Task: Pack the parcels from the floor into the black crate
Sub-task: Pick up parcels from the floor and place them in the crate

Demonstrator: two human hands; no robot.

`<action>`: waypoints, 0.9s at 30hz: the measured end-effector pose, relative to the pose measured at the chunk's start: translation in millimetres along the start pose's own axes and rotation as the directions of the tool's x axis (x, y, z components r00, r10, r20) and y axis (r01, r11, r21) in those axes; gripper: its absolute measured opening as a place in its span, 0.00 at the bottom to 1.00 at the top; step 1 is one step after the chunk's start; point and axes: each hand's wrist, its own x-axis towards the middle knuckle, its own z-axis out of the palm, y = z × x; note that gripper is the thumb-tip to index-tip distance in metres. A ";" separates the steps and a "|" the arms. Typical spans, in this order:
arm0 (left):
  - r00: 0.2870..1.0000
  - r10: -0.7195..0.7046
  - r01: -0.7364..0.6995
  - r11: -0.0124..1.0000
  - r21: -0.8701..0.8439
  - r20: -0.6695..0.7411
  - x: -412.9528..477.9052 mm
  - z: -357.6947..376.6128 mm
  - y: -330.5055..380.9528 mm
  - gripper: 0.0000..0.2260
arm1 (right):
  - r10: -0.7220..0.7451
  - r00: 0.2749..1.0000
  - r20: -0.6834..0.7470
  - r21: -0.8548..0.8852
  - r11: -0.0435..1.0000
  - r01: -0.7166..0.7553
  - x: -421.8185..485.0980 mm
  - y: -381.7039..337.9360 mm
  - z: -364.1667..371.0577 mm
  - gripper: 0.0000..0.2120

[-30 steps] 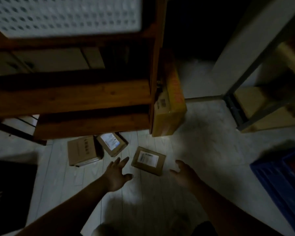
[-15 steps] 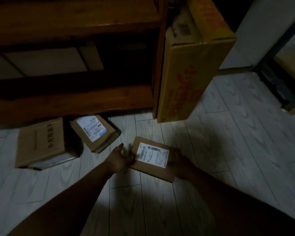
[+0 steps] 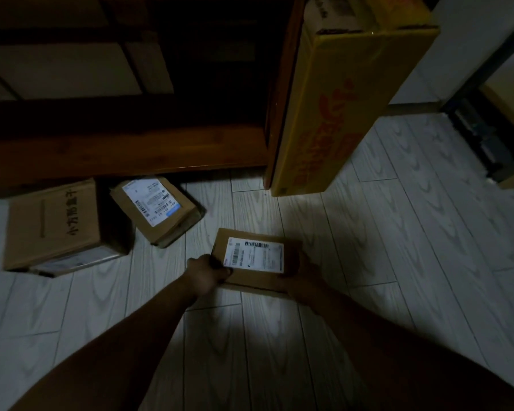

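1. A wooden shelf (image 3: 131,149) and the yellow carton (image 3: 339,114) beside it fill the back. The black crate is out of view.
2. A large brown box (image 3: 54,223) and a labelled parcel (image 3: 158,212) lie untouched on the floor (image 3: 398,232).
3. The flat parcel (image 3: 255,256) lies nearest; I cannot tell whether it is lifted yet.
4. The left hand (image 3: 208,274) and right hand (image 3: 300,277), spread above it a second ago, now clasp its side edges, so a pickup is likely starting.
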 end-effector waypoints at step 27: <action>0.945 0.134 -0.255 0.871 -0.421 -0.297 -632.7 -315.4 220.8 0.35 | -0.561 0.827 0.019 -0.320 0.781 0.537 -599.5 -369.8 -203.6 0.39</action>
